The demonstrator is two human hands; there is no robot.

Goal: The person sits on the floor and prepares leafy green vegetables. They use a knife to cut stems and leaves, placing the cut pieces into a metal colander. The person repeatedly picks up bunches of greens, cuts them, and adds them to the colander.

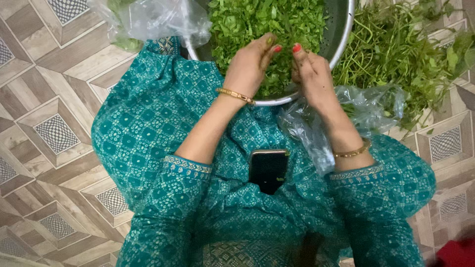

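Both our hands, left hand (249,64) and right hand (310,74), fingertips pinching leaves over the half-cropped steel colander (341,29), grip details unclear; stems (396,54) beside it.

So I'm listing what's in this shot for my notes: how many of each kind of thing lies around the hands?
Round metal colander: 1
Clear plastic bags: 2
Black phone: 1
Gold bangles: 2
Pile of green stalks: 1
Total: 7

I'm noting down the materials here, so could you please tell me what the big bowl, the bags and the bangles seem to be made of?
The bowl looks like stainless steel: grey, with a bright, shiny rim. The bags seem thin clear plastic film: see-through, crinkled and glossy. The bangles look like polished gold-coloured metal, though whether real gold cannot be told.
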